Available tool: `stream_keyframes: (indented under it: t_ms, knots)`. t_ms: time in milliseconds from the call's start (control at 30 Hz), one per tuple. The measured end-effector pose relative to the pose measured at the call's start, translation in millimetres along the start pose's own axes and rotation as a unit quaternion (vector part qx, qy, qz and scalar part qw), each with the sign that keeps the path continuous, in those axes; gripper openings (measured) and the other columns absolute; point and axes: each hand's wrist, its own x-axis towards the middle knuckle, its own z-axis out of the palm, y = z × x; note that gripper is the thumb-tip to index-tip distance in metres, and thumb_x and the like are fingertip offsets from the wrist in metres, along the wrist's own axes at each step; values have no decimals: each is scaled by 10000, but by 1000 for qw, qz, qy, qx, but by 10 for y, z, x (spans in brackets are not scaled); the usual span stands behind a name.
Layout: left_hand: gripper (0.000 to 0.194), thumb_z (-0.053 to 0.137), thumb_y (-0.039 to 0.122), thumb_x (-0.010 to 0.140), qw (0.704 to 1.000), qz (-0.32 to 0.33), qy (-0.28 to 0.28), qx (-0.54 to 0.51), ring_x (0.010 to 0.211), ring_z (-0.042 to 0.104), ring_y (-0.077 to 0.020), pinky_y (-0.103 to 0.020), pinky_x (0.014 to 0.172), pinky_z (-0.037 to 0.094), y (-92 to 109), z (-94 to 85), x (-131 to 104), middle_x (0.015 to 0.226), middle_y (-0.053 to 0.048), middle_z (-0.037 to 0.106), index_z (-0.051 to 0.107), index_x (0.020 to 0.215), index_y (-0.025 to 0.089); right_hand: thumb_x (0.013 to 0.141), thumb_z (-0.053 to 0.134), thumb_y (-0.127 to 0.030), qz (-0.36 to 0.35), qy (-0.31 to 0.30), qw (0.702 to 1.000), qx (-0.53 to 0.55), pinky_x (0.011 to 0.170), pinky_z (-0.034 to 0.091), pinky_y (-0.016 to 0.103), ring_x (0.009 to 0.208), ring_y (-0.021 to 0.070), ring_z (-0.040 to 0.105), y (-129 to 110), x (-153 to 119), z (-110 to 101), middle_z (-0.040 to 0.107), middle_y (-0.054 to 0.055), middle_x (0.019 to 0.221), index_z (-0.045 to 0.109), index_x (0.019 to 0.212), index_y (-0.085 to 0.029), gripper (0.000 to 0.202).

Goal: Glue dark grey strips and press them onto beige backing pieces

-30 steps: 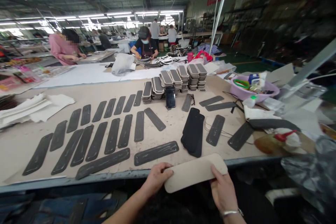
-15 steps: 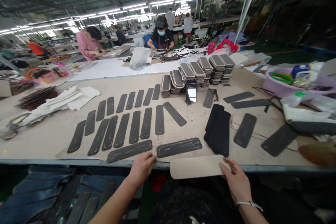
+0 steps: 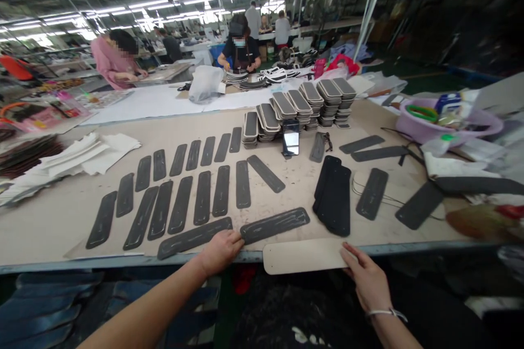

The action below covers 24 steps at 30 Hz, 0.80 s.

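My right hand point(image 3: 368, 278) grips the right end of a long beige panel point(image 3: 303, 256) with rounded corners and small holes, its thumb and fingers closed on it at the table's front edge. My left hand point(image 3: 223, 251) is closed in a pinch at the left end of a dark grey strip point(image 3: 274, 225) with glossy streaks; its fingertips partly cover that end. Beside that hand another streaked grey strip point(image 3: 194, 237) lies at a slant. A stack of black panels point(image 3: 333, 196) sits behind the beige panel.
Rows of grey strips point(image 3: 202, 198) lie across the table. Stacked grey-and-beige pieces point(image 3: 268, 118) stand farther back, with a phone point(image 3: 291, 138) propped in front. A purple basin point(image 3: 483, 122) is at the right, white sheets point(image 3: 94, 154) at the left. Co-workers point(image 3: 239, 49) work beyond.
The view has shifted, so the table's things sit a little left and higher. My left fingertips have come onto the near strip's left end. The beige panel stays in my right hand.
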Motion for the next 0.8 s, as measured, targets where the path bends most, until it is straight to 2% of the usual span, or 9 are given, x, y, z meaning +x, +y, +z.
stream_keyframes:
  t_ms: [133,233,367,433,533,600,700,800]
  knots:
    - [177,462,157,906,999,40,22,25,706,544,-182,-309,680,461,-25,-7,65,790,-69,577,592,786,167,557,843,-452,6,-1,1000,15,603,556,222,1010,273,614,-41,-29,21,660,80,1152,725,1030,-146,575]
    - [173,449,167,908,996,21,88,12,720,560,-179,-297,684,473,-40,-119,104,781,-58,572,597,819,169,561,839,-461,3,0,1000,26,606,553,234,995,273,620,-82,-61,61,667,89,1135,732,1019,-147,565]
    - [124,473,163,882,975,-53,209,-48,807,594,-170,-277,750,488,-52,-513,124,864,-62,594,596,897,165,623,786,-515,-19,-2,999,30,641,566,274,973,273,634,-113,-105,263,658,107,1150,715,1070,-139,588]
    - [97,498,162,860,965,-65,247,-66,796,600,-157,-257,740,488,-51,-752,119,869,-56,599,591,888,168,678,728,-547,-35,-9,999,14,677,576,306,962,270,642,-108,-109,415,646,112,1171,696,1111,-134,599]
    - [77,511,160,841,957,-65,269,-84,723,589,-139,-239,676,483,-14,-1050,96,837,-43,596,585,855,175,736,649,-558,-61,-31,997,-43,702,586,369,855,258,661,-98,-99,597,653,122,1138,664,1171,-129,612]
    - [70,511,160,839,955,-65,272,-98,699,584,-136,-239,648,481,35,-1172,74,821,-39,591,578,835,178,736,647,-526,-94,-48,990,-97,776,571,421,861,273,653,-110,-108,647,650,123,1123,659,1184,-139,593]
    - [71,506,168,844,954,-64,269,-112,703,594,-141,-240,634,482,113,-1240,42,818,-39,591,572,822,185,712,677,-442,-169,-74,967,-177,999,438,490,1075,332,569,-165,-164,622,608,122,1171,651,1213,-169,572]
    - [72,509,180,849,954,-67,266,-125,688,596,-137,-233,618,482,170,-1238,20,824,-36,600,579,834,191,731,660,-392,-224,-92,940,-239,1076,303,570,1174,382,475,-238,-227,536,550,142,1209,600,1294,-185,602]
